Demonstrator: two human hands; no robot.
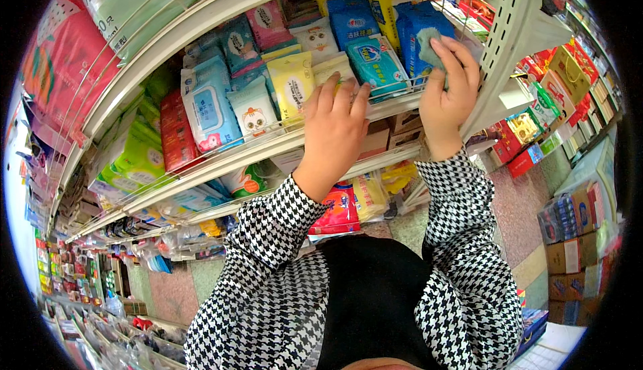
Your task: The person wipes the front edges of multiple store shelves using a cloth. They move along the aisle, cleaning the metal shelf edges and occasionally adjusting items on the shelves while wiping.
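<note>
On a white metal store shelf (281,154) stand rows of wipes packs behind a low wire rail. My left hand (337,118) rests with spread fingers over a pale wipes pack (334,68), its fingertips at the pack's front. Just left of it are a yellow wipes pack (291,86) and a white pack with a cat face (255,111). My right hand (449,86) holds a grey-green cloth (428,45) between thumb and fingers, in front of a blue pack (409,23) near the shelf's right end. A teal wipes pack (377,63) lies between the two hands.
A slotted white upright (502,43) closes the shelf on the right. Above, an upper shelf edge (201,18) with wire rails crosses the view. Red packs (176,131) and green packs (138,154) fill the left. Stacked cartons (565,257) stand on the floor at right.
</note>
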